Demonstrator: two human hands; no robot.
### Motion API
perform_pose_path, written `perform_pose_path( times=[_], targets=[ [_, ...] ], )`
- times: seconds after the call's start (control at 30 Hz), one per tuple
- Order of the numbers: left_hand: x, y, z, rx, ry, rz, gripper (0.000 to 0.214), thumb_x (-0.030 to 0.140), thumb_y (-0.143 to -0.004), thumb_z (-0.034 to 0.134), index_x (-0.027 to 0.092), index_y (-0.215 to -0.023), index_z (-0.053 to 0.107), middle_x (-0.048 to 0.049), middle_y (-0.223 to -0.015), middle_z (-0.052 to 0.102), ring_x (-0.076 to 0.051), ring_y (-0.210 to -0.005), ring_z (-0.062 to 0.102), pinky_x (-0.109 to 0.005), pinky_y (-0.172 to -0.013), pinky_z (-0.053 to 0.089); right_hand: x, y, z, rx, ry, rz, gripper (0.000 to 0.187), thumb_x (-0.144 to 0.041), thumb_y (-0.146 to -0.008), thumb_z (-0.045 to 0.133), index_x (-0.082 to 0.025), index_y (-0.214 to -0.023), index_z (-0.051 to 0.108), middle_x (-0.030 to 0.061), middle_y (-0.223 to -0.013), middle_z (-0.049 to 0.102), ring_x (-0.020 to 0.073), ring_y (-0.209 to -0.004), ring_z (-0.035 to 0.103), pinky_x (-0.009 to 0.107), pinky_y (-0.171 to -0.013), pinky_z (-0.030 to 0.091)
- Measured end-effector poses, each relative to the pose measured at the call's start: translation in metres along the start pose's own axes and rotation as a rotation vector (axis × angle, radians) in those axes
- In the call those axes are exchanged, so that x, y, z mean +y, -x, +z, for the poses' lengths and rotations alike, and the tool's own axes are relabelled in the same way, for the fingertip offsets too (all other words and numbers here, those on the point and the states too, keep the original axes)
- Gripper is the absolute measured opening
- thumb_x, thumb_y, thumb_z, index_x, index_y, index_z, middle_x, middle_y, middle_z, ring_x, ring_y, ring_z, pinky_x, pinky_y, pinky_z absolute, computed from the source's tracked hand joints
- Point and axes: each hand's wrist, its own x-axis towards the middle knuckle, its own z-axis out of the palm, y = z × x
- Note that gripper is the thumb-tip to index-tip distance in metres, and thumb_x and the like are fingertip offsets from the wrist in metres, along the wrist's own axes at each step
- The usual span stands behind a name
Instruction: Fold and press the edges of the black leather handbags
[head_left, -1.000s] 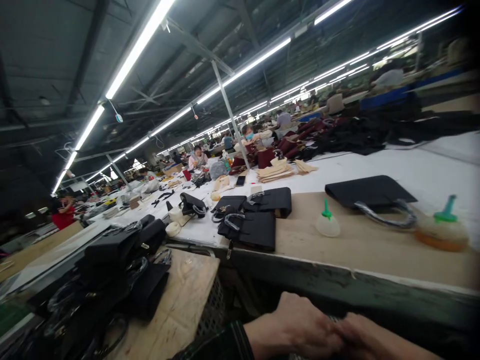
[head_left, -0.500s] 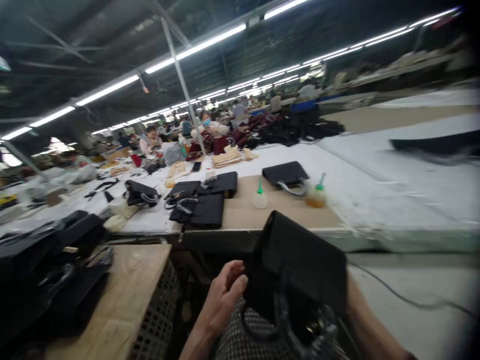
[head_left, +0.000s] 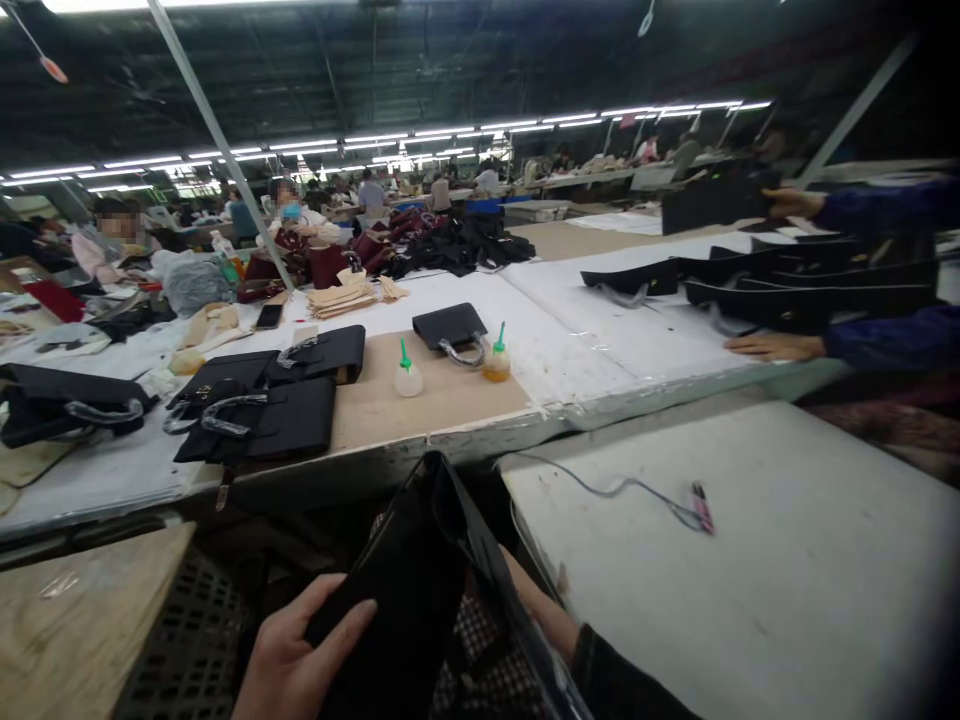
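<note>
A black handbag [head_left: 397,600] is held tilted above my lap, its top edge pointing toward the table. My left hand [head_left: 300,640] grips its near left side, thumb on the outer face. On the bag's far right side is my right hand [head_left: 536,600]; its fingers are hidden behind the panel. On the table ahead lie several more black handbags [head_left: 274,415] with plastic-wrapped handles. Another black handbag [head_left: 450,325] rests beside two small squeeze bottles with green nozzles, one whitish [head_left: 408,375] and one holding amber liquid [head_left: 496,362].
At right, a co-worker's hands [head_left: 780,346] are among black bag pieces [head_left: 810,300]. A pale side table [head_left: 750,590] carries a cable and a small pink object [head_left: 703,508]. A wooden board [head_left: 82,600] and a plastic crate [head_left: 184,640] are at lower left.
The view has swung right, bringing the co-worker and side table into sight. The handbag in my hands has turned more edge-on, and my left hand, earlier beside it, now grips it.
</note>
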Motion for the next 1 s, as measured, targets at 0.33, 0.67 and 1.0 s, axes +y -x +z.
perform_pose_path(
  times=[0.33, 0.67, 1.0],
  targets=[
    [-0.022, -0.003, 0.003, -0.045, -0.294, -0.011, 0.037, 0.058, -0.077, 0.065, 0.022, -0.088, 0.069, 0.0020, -0.074, 0.074, -0.020, -0.069, 0.068, -0.020, -0.063, 0.052, -0.027, -0.029, -0.112, 0.425, -0.508, -0.209, 0.024, -0.039, -0.089, 0.062, -0.019, -0.097, 0.071, 0.0087, -0.112, 0.068, 0.0207, -0.107, 0.061, 0.037, -0.100, 0.044],
    [-0.030, 0.001, -0.005, -0.058, -0.232, -0.159, 0.040, 0.057, -0.079, 0.063, 0.021, -0.095, 0.066, 0.0018, -0.076, 0.073, -0.020, -0.072, 0.067, -0.021, -0.061, 0.051, -0.071, -0.127, -0.097, -0.345, -0.103, -0.470, 0.021, -0.035, -0.076, 0.078, -0.016, -0.084, 0.073, 0.0023, -0.096, 0.067, 0.0156, -0.091, 0.063, 0.024, -0.086, 0.046],
    [-0.058, 0.011, -0.016, 0.052, -0.153, -0.224, 0.049, 0.054, -0.074, 0.069, 0.022, -0.111, 0.059, -0.0034, -0.103, 0.073, -0.025, -0.096, 0.069, -0.029, -0.080, 0.055, -0.064, -0.101, -0.107, -0.327, -0.131, -0.393, 0.022, -0.042, -0.078, 0.075, -0.020, -0.082, 0.076, 0.0021, -0.116, 0.066, 0.0186, -0.106, 0.062, 0.024, -0.092, 0.043]
  ],
)
